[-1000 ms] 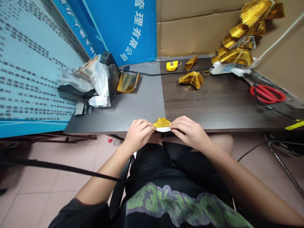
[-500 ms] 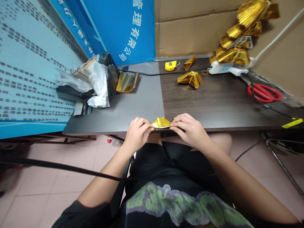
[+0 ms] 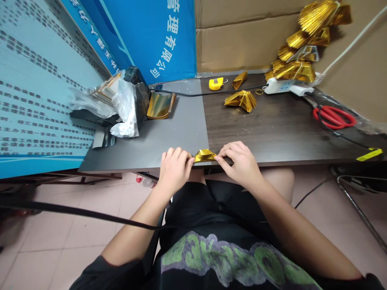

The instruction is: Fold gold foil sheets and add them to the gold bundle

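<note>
A person's left hand [image 3: 173, 171] and right hand [image 3: 238, 163] are close together, both pinching a small folded piece of gold foil [image 3: 204, 156] between their fingers, right at the front edge of a desk [image 3: 272, 137]

A black T-shirt [image 3: 211, 213] carries a large, crackled print of green letters edged in grey across its front. Its short sleeve [image 3: 104, 276] has a thin reddish edge at the hem. The left hand [image 3: 173, 171] and right hand [image 3: 238, 163] are bare, and a bare knee [image 3: 279, 181] shows past the dark clothing.
</note>
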`<state>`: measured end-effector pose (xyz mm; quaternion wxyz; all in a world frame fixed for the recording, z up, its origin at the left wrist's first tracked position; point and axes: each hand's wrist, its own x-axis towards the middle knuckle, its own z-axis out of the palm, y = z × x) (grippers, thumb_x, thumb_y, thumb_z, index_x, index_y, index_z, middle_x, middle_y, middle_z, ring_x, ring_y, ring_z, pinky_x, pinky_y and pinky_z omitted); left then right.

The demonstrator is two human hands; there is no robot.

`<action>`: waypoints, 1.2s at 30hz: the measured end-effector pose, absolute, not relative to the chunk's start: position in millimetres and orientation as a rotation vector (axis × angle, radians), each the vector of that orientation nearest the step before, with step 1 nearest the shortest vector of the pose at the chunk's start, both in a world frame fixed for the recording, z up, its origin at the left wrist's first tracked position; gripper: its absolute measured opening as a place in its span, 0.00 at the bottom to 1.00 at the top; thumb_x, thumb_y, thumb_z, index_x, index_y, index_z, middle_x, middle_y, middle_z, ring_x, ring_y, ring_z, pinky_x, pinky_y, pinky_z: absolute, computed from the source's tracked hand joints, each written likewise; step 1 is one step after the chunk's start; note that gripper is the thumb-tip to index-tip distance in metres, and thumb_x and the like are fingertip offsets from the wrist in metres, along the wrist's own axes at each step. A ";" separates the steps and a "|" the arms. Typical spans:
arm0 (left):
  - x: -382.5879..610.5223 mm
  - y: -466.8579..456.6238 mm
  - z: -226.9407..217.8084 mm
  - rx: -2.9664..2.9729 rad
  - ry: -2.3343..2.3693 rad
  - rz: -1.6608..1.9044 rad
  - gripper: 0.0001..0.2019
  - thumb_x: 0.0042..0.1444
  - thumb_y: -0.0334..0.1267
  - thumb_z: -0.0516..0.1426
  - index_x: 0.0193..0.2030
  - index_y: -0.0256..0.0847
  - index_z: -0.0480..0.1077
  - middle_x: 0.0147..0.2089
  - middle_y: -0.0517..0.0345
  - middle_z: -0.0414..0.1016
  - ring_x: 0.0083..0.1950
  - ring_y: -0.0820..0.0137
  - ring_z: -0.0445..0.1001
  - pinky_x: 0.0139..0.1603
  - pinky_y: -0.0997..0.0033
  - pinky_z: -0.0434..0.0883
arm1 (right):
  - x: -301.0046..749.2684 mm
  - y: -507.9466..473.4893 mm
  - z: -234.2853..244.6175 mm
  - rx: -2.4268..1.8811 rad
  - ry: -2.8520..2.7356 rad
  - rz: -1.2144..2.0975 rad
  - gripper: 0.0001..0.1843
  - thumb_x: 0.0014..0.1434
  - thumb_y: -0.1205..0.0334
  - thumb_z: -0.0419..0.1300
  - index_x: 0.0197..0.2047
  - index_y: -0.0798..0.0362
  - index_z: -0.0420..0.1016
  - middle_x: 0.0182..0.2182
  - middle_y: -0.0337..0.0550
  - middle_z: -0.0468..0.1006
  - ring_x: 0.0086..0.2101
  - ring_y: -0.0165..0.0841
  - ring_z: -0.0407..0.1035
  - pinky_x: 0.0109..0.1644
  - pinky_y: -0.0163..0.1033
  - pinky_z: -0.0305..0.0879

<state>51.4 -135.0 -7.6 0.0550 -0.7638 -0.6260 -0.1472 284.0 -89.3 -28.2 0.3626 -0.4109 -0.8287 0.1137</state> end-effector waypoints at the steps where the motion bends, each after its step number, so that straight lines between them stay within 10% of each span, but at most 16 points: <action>1: 51.7 -134.8 -7.5 -2.309 -1.903 -0.442 0.16 0.67 0.48 0.49 0.35 0.44 0.71 0.37 0.57 0.74 0.40 0.70 0.61 0.42 0.67 0.53 | 283.1 -89.8 -28.6 -1.062 -2.124 0.282 0.07 0.65 0.61 0.62 0.34 0.52 0.76 0.36 0.46 0.81 0.43 0.43 0.72 0.49 0.51 0.69; 36: 63.0 -119.9 -1.5 -2.327 -1.980 -0.410 0.20 0.67 0.52 0.47 0.32 0.44 0.72 0.34 0.58 0.75 0.36 0.72 0.63 0.40 0.68 0.48 | 274.7 -84.3 -20.6 -1.252 -2.189 0.154 0.11 0.63 0.57 0.64 0.30 0.51 0.75 0.38 0.48 0.77 0.42 0.45 0.65 0.44 0.51 0.66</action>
